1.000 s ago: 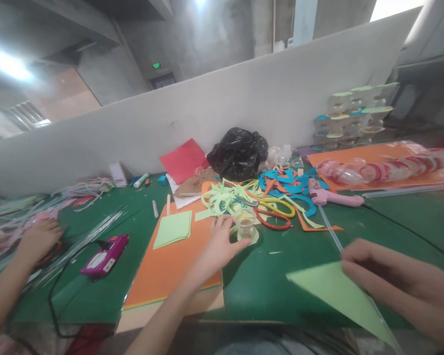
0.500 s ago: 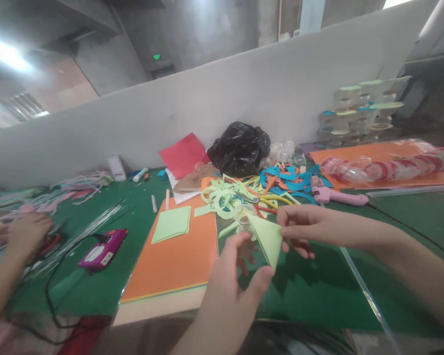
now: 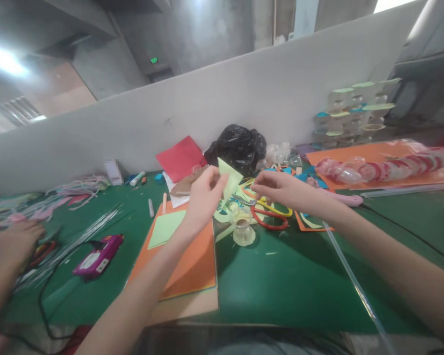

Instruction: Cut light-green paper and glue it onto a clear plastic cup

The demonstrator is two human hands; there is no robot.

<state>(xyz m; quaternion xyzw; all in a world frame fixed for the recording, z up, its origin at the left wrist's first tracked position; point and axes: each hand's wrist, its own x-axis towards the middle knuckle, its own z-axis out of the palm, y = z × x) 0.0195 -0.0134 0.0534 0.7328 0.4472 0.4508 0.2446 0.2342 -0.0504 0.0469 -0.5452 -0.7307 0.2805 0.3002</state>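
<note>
My left hand (image 3: 207,195) is closed on a light green paper piece (image 3: 230,176), pinched at its edge and held up above the scrap pile. To its right, my right hand (image 3: 276,187) hovers with fingers loosely bent and nothing visible in them. Below my right hand lie scissors (image 3: 269,226) with red and yellow handle loops, their blades pointing left. A small clear plastic cup (image 3: 244,231) on a pale green paper base stands in front of the pile. Pale green paper scraps (image 3: 224,212) lie beneath my left hand.
Green sheets (image 3: 166,229) rest on an orange stack (image 3: 192,271). Behind are a black plastic bag (image 3: 237,148) and red paper (image 3: 183,159). A pink glue gun (image 3: 346,199) lies right, near a clear stick (image 3: 355,276). Another person's hand (image 3: 20,241) works at left, beside a purple device (image 3: 99,257).
My left hand has lifted the green paper up and away to the left. My right hand has let go of it and moved back over the scraps. The cup and scissors are now uncovered.
</note>
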